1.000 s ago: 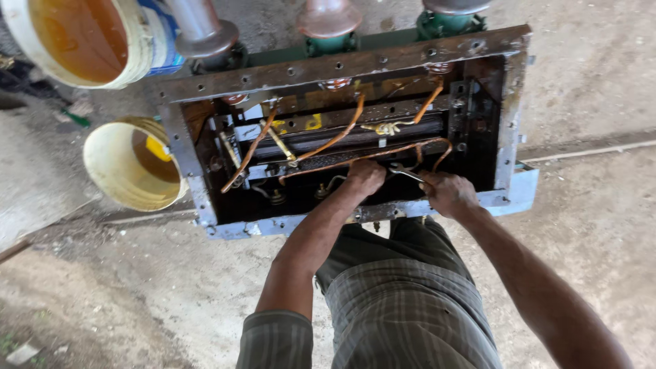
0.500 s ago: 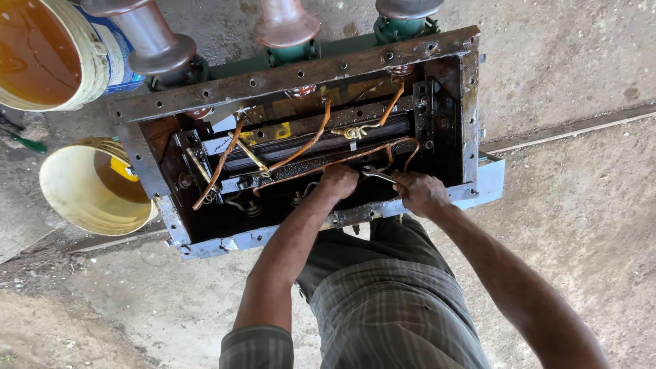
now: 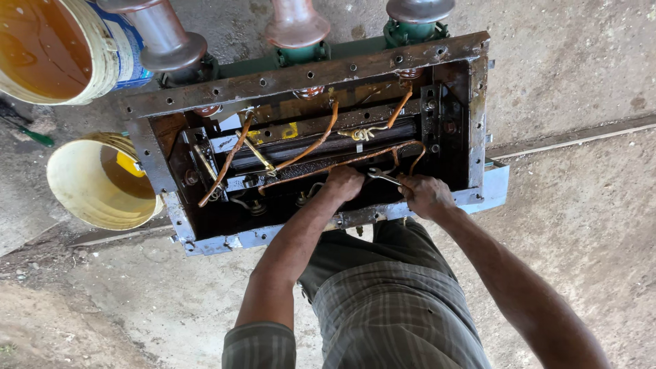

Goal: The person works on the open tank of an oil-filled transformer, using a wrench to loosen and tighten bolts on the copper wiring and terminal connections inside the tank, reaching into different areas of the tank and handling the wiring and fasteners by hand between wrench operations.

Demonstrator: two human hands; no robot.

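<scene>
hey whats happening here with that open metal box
A person leans over an open, oily metal tank with copper leads running across its insides. The left hand reaches down among the leads, and the right hand holds a small metal wrench beside it. Three insulator bushings stick out of the far side. Two buckets holding amber liquid sit on the concrete floor to the left.

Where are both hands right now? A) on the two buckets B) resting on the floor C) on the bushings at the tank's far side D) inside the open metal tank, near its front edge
D: the left hand and right hand are both down in the open tank by the copper leads, the right on a small metal tool; the buckets sit untouched to one side.
</scene>
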